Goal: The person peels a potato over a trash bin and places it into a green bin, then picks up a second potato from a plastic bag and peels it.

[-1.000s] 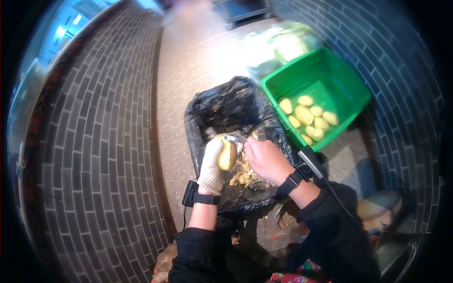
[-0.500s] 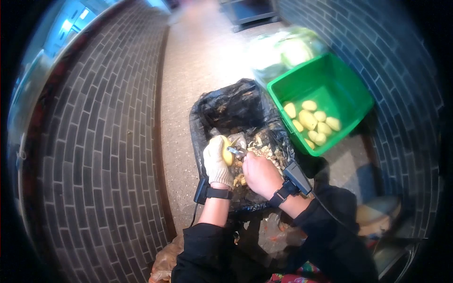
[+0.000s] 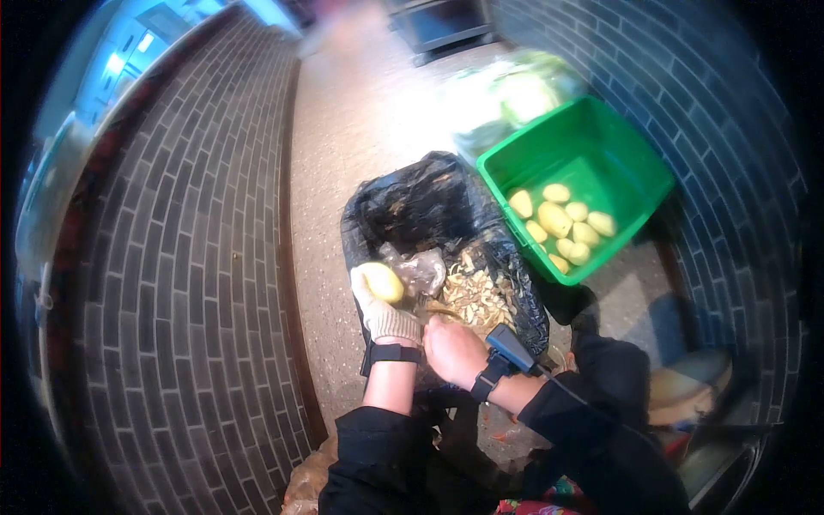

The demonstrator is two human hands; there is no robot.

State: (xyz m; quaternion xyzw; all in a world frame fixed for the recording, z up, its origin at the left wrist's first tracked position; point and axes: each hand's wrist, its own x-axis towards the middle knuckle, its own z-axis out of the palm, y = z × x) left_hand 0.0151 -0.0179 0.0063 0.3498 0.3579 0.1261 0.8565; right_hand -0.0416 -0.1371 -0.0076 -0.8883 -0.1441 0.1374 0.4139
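Observation:
My left hand (image 3: 371, 307), in a white knit glove, is closed round a pale yellow peeled potato (image 3: 382, 281) over the left side of a bin lined with a black bag (image 3: 412, 190). My bare right hand (image 3: 455, 350) is a closed fist beside the left wrist, lower than the potato and apart from it. It grips a peeler, now mostly hidden by the fingers. Below the hands, a heap of potato peelings (image 3: 481, 299) and a crumpled clear plastic bag (image 3: 419, 273) lie in the bin.
A green crate (image 3: 631, 137) with several peeled potatoes (image 3: 556, 220) stands right of the bin. Behind it sits a clear bag of pale green vegetables (image 3: 524, 93). Brick walls (image 3: 197, 206) rise on both sides; a dark cart (image 3: 442, 26) stands at the far end.
My right hand has drawn back toward me, taking the peeler away from the potato. My left hand has shifted slightly left and turned, so more of the potato shows.

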